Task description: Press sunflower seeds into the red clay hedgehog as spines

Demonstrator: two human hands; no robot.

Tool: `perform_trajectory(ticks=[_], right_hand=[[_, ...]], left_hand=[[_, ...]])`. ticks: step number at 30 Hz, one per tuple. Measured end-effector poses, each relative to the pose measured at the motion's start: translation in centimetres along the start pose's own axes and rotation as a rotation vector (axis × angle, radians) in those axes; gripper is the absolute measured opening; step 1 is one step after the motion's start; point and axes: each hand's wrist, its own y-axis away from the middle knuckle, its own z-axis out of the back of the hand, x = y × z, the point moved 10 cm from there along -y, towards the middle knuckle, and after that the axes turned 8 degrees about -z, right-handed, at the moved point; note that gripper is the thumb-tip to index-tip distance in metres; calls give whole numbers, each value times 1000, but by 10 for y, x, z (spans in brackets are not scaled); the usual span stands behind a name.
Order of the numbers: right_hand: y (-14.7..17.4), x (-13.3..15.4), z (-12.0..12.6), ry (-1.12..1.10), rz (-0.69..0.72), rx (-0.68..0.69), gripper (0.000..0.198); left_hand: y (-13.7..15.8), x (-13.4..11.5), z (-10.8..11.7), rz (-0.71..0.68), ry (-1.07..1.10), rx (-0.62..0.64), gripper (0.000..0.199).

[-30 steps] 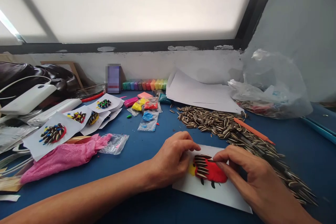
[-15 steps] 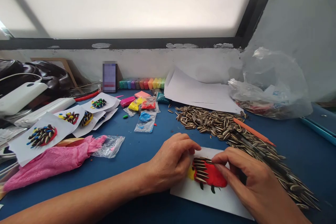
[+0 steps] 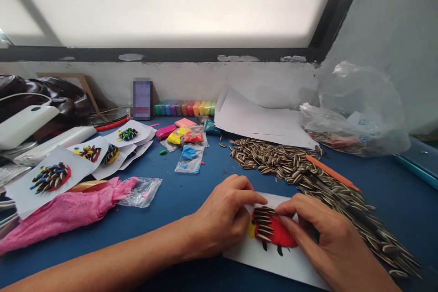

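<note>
Desk (image 3: pixel 191 191): blue; bears the work at its near side, presumably for easy reach.
Seed pile (image 3: pixel 270 157): spread close to the right hand (image 3: pixel 278 213), likely for short pickups.
Card (image 3: pixel 260 264): flat on the desk, between both hands.
Left hand (image 3: pixel 222 219): fingers curled at the card's left, apparently steadying it.
Right hand: thumb and forefinger nearly together at the red clay's (image 3: pixel 284 236) far edge; whether anything is pinched, cannot tell.
Set seeds (image 3: pixel 263 226): side by side on the clay, presumably held by its tack.
</note>
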Motion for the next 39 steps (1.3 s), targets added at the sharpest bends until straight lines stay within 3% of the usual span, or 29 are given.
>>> perform_trajectory(ticks=[8, 19, 26, 39], right_hand=[[1, 7, 4, -13, 7, -33, 19], [3, 9, -6, 70, 42, 5, 21], [4, 14, -10, 130, 100, 1, 23], [3, 12, -15, 173, 102, 25, 27]], left_hand=[[2, -4, 0, -38, -44, 4, 53], [2, -14, -5, -122, -149, 32, 41], [1, -15, -6, -126, -214, 58, 29], [-1, -17, -10, -115, -243, 130, 28]])
